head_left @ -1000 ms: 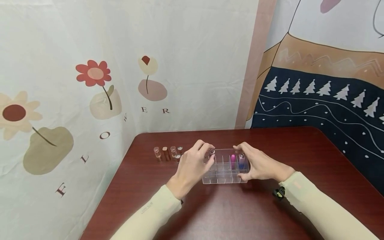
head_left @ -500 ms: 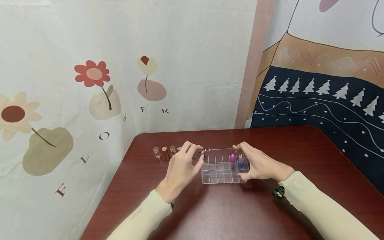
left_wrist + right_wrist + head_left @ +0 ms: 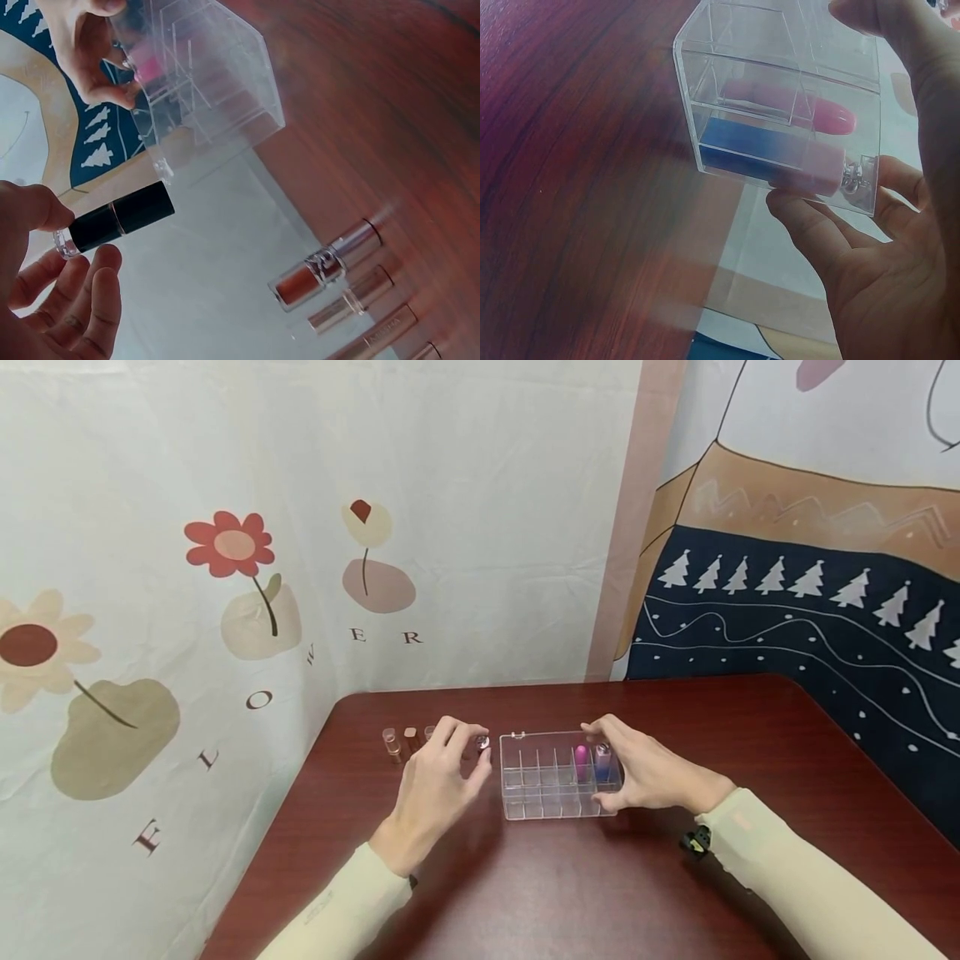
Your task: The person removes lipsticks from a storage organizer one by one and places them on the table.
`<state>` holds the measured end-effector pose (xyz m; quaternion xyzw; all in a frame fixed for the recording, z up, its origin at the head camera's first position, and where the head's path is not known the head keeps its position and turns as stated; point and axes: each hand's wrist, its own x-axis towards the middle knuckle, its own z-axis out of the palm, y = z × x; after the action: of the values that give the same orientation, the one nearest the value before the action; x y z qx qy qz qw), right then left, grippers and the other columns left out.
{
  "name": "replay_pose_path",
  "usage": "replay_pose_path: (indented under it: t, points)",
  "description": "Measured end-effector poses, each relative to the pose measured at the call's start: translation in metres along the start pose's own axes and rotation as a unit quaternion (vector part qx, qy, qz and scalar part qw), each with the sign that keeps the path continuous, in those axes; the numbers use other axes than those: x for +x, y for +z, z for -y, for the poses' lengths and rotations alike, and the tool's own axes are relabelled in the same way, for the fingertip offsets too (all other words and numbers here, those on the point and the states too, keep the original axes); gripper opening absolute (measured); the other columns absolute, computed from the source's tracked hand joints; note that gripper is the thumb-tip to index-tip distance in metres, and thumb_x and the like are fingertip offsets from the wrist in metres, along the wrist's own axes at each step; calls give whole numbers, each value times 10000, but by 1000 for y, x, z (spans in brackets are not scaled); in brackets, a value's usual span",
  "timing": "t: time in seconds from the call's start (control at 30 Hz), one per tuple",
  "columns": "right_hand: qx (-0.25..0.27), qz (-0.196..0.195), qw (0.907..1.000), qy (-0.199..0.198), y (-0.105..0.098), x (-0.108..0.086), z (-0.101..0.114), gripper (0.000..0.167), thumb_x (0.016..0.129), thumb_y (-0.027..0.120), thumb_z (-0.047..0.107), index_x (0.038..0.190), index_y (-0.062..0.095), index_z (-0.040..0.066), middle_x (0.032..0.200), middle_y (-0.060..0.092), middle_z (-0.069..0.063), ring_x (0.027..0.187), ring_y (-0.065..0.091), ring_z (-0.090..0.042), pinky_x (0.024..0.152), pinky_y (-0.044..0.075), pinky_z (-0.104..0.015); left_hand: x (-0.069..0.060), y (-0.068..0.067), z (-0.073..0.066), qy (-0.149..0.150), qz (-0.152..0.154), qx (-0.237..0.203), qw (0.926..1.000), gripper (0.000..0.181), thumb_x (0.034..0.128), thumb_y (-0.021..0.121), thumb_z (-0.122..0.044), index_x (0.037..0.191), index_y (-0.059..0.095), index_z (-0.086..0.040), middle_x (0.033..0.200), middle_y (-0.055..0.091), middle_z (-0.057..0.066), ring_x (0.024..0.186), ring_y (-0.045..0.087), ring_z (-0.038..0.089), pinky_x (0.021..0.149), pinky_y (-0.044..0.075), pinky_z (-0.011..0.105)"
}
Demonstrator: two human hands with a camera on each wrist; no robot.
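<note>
Pinching 1 tube [image 3: 124,217] are left fingers [image 3: 104,307]; right fingers [image 3: 808,229] grip 1 box [image 3: 542,802] holding 2.

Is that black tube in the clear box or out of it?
Out: the left hand pinches the black tube, and the head view shows a gap between it and the clear box.

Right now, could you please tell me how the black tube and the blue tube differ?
The black tube is pinched in the left hand, outside the box; the blue tube sits in one of the box's compartments. The black tube's body is dark with a thin ring, while the blue tube fades from blue to pink. Both are long and end in a clear tip.
</note>
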<state>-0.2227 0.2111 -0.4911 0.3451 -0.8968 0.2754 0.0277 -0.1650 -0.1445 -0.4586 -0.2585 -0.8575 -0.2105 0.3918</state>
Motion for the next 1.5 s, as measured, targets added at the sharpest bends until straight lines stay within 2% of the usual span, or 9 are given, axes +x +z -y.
replay_pose_path:
  t: [0.33, 0.57, 0.7, 0.9, 1.2, 1.5]
  points:
    - [51, -21, 10000, -45, 0, 1, -1, 949, 806, 1028, 356, 1557, 510, 93, 1540, 668, -168, 1293, 746, -245, 1044, 706, -462, -7, -6, 14, -126, -45, 138, 9998, 256, 909, 883, -31, 1140, 795, -94, 1057, 703, 63, 719, 697, 91, 604, 618, 299]
    - [71, 6, 10000, -1, 0, 0, 0, 960, 809, 1027, 354, 1567, 506, 78, 1541, 664, -166, 1292, 744, -244, 1038, 708, -452, -14, -9, 22, -328, 24, 241, 9992, 241, 915, 881, -61, 1135, 792, -107, 1071, 718, 54, 794, 788, 196, 597, 656, 400]
    - [52, 17, 10000, -3, 0, 0, -1, 966, 807, 1028, 367, 1567, 504, 80, 1536, 663, -150, 1297, 743, -248, 1038, 708, -464, -19, -12, 28, -374, 67, 310, 9988, 248, 915, 886, -66, 1140, 790, -109, 1086, 727, 61, 787, 816, 196, 580, 655, 414]
    - [-32, -22, 10000, -41, 0, 0, -2, 960, 807, 1026, 373, 1563, 510, 84, 1539, 667, -126, 1314, 743, -239, 1065, 696, -475, -28, -15, 36, -531, 93, 387, 9978, 234, 919, 878, -62, 1127, 784, -110, 1072, 717, 66, 692, 769, 145, 550, 621, 413]
    - [19, 23, 10000, -8, -1, 2, -1, 955, 805, 1033, 370, 1560, 497, 135, 1541, 665, -177, 1296, 743, -246, 1050, 709, -482, -33, -21, 50, -673, 226, 528, 9961, 223, 915, 873, -57, 1116, 787, -100, 1014, 699, 74, 717, 749, 180, 540, 598, 407]
    - [31, 14, 10000, -7, 0, 1, 0, 962, 800, 1036, 363, 1562, 504, 116, 1529, 669, -162, 1285, 745, -241, 1038, 712, -471, -37, -20, 65, -980, 521, 577, 9921, 251, 922, 878, -79, 1145, 764, -101, 1041, 708, 96, 744, 780, 177, 555, 619, 451]
